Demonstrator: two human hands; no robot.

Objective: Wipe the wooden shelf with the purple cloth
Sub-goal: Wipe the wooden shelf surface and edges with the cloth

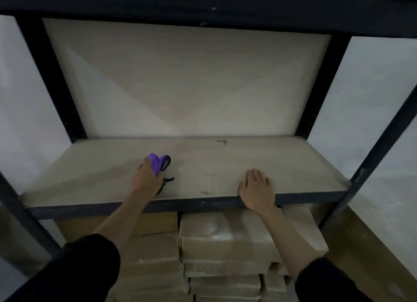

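The wooden shelf [225, 161] is a pale board set in a dark metal frame, seen from above and in front. My left hand [146, 179] rests on its front left part and grips the purple cloth [159, 163], which sticks out beyond my fingers in a bunched fold. A dark strip of the cloth trails on the board by my wrist. My right hand [256, 188] lies flat on the board near the front edge, fingers straight and together, holding nothing.
Dark metal uprights [52, 80] [322, 87] stand at the shelf's back corners, and another upright [372, 150] rises at the front right. A dark upper shelf beam [203, 6] hangs overhead. Stacked brown wrapped parcels [225, 240] fill the space below the board.
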